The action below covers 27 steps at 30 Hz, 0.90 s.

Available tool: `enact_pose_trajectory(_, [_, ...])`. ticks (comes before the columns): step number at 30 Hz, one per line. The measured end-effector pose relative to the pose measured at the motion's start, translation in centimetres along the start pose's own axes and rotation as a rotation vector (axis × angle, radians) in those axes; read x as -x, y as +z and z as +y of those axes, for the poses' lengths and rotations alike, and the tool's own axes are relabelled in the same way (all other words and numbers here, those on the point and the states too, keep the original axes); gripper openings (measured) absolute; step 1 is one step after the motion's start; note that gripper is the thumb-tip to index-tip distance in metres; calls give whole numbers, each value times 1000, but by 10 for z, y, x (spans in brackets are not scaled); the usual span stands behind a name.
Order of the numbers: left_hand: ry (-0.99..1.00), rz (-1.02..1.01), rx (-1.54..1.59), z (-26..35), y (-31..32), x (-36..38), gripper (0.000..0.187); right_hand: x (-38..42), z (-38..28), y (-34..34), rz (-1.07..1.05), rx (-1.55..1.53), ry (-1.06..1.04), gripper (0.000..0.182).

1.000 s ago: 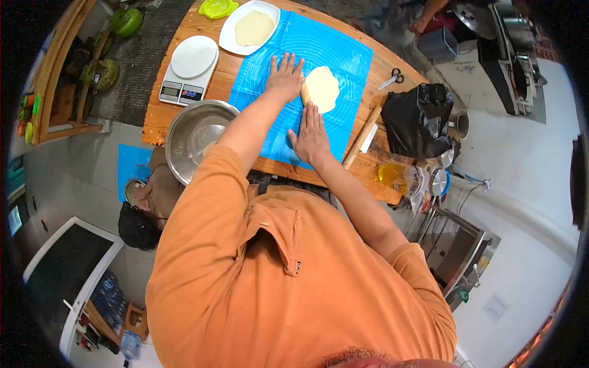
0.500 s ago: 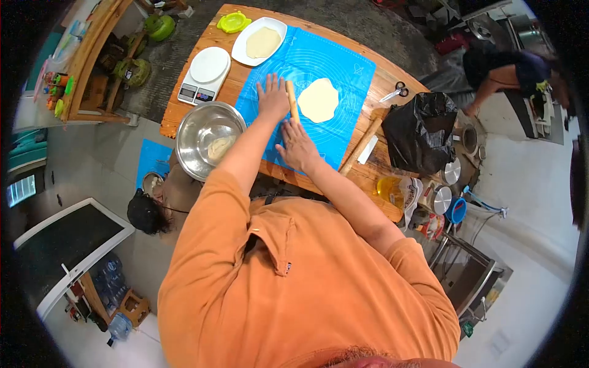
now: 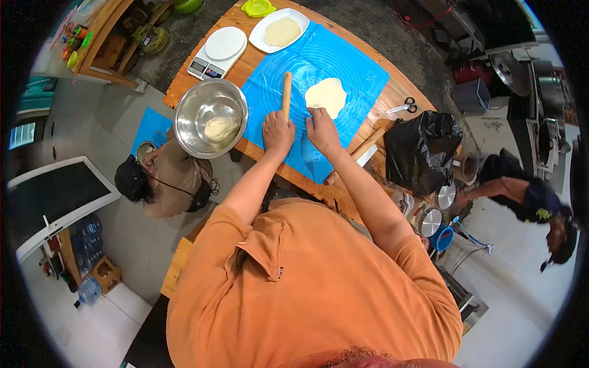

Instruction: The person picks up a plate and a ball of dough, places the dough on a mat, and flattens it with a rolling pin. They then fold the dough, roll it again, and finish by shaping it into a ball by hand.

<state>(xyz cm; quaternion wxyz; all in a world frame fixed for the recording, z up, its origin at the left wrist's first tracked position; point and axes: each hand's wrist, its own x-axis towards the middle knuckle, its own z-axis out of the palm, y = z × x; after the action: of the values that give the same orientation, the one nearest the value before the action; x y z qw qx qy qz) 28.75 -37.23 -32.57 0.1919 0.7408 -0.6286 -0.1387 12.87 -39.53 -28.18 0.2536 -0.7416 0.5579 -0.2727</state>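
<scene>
A wooden rolling pin (image 3: 286, 92) lies on the blue silicone mat (image 3: 362, 67), pointing away from me. My left hand (image 3: 279, 132) is closed over its near end. To the right of the pin is a flat, uneven sheet of dough (image 3: 327, 97). At that sheet's near edge, the curled fingers of my right hand (image 3: 323, 130) grip the dough, hiding its rim there. A steel mixing bowl (image 3: 187, 132) stands left of the mat, with a lump of dough (image 3: 222, 129) inside. Another flattened round of dough (image 3: 283, 32) rests on a white plate (image 3: 259, 42) at the far edge.
Beyond the bowl is a white kitchen scale (image 3: 226, 44), near a green plastic mould (image 3: 257, 8). Scissors (image 3: 405, 108), a second wooden roller (image 3: 368, 140) and a black plastic bag (image 3: 423, 150) lie right. One person (image 3: 175, 178) crouches left; another person (image 3: 521, 190) bends at right.
My left hand has drawn back to the rolling pin's near end. My right hand has left the pin and moved right to the dough sheet's edge. The view has shifted.
</scene>
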Motion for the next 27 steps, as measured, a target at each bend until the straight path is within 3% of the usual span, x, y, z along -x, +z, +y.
enact_pose_trajectory(3, [0,47,73,0,-1,-4,36,-5,1,-11,-39,-40,40,36])
enact_pose_trajectory(4, [-3,51,66,0,-3,-2,36,-7,2,-15,69,-1,-67,38])
enact_pose_trajectory(5, [84,66,120,5,-10,0,37,-9,4,-21,177,39,-172,41])
enact_pose_trajectory(7, [170,80,170,17,-18,3,39,-19,2,-38,165,68,-169,46])
enact_pose_trajectory(9, [332,-48,230,33,-20,7,43,-28,7,-52,177,323,-334,52])
enact_pose_trajectory(14, [363,-5,303,64,1,-2,46,-32,69,-59,30,525,-155,54])
enact_pose_trajectory(16, [349,50,355,68,15,-14,46,-39,87,-68,-13,557,-152,54])
enact_pose_trajectory(22, [366,-36,284,61,25,-55,38,-78,120,-58,-133,590,-158,56])
enact_pose_trajectory(25, [242,-133,210,49,24,-59,43,-83,128,-39,-77,655,-145,60])
enact_pose_trajectory(27, [265,54,-122,42,26,-60,58,-94,125,-35,-112,666,-134,62])
